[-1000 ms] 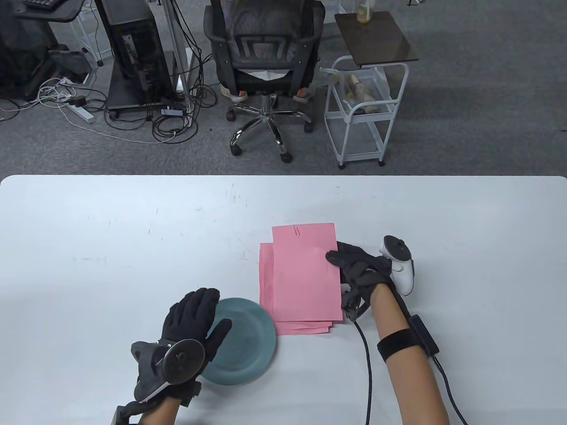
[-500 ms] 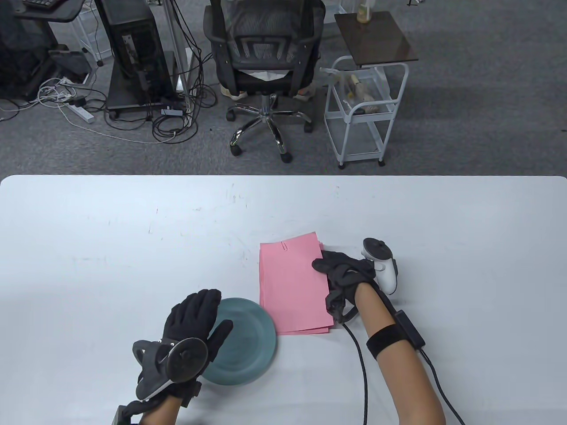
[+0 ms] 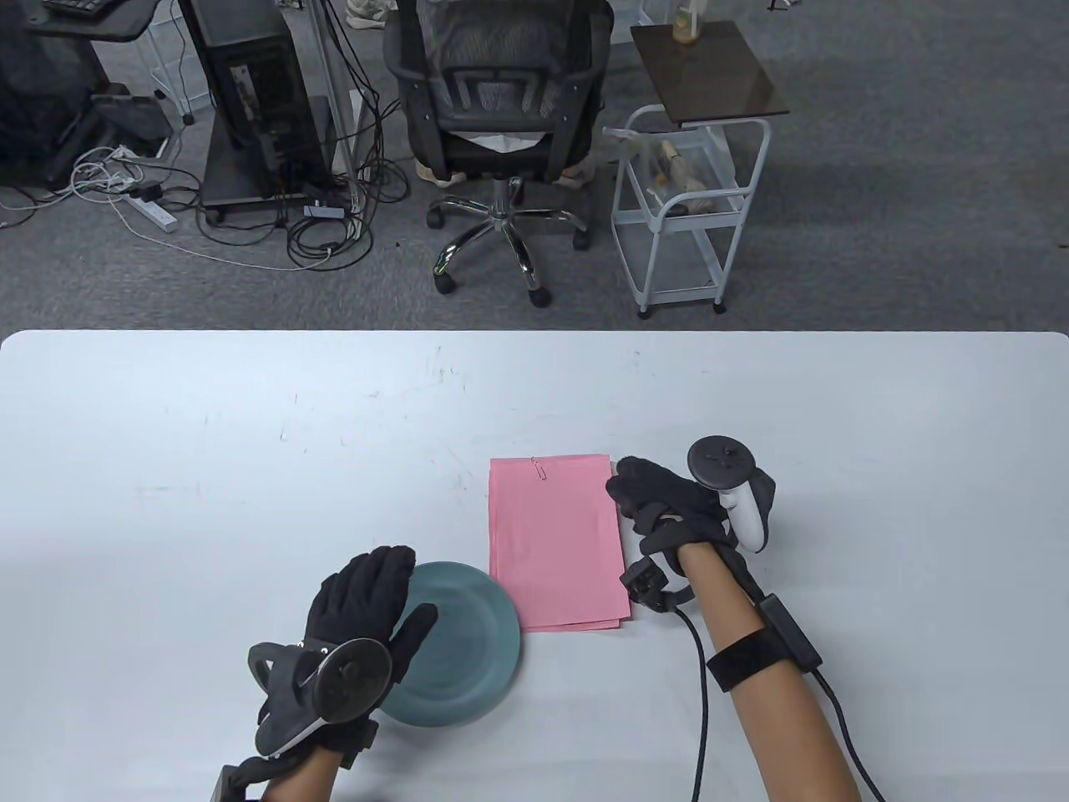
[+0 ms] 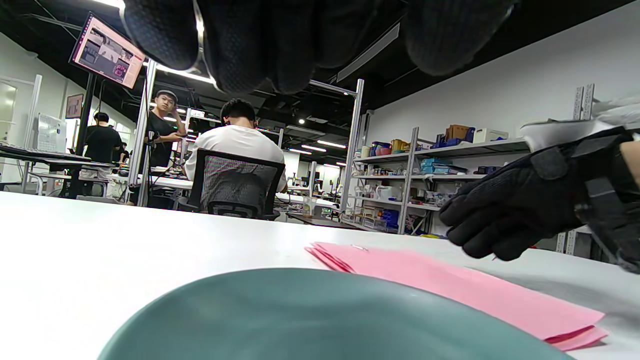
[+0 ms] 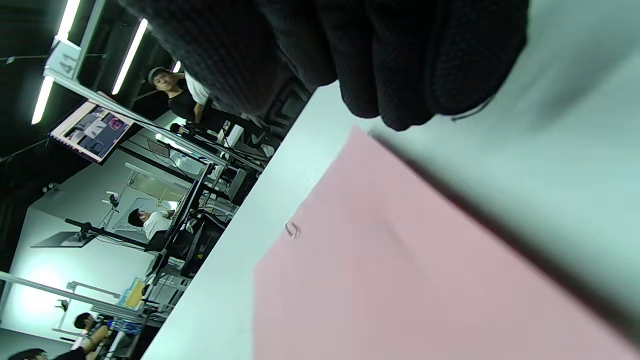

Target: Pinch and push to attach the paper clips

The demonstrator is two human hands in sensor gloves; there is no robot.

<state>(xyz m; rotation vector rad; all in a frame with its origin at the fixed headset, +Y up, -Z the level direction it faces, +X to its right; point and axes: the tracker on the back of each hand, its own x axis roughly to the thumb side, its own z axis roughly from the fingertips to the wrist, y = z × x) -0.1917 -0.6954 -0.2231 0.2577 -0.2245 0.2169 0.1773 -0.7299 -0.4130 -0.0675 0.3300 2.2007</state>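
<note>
The right hand [image 3: 668,510] hovers with its gloved fingers [image 3: 636,493] loosely curled and holding nothing; they sit just off the 3 o'clock edge of the stack of pink paper sheets [image 3: 555,543], near its far right corner, and the left wrist view shows a gap between the fingertips and the paper. A second ago this hand gripped the clipped top sheets, which jutted past the stack toward 12 o'clock; half a second ago it was sliding them back at a slant. Now the sheets lie squared on the pile and the hand has let go and drawn off to the side. By my reading, one clipping is finished and the set has been put down, so the next step is likely to fetch another clip.

The small silver wire paper clip [image 3: 540,468] sits on the far edge of the stack, at about 9 o'clock from the right fingertips and well apart from them, with most of the sheet's width between. In the right wrist view it shows as a small loop [image 5: 292,229] on the paper's edge, though that view is blurred.

The left hand [image 3: 359,618] has not moved: its fingers are spread flat and open over the 9 o'clock rim of the round grey-green plate [image 3: 476,660], gripping nothing. I cannot make out any clips in the plate. All of it lies on the white table [image 3: 209,468].
</note>
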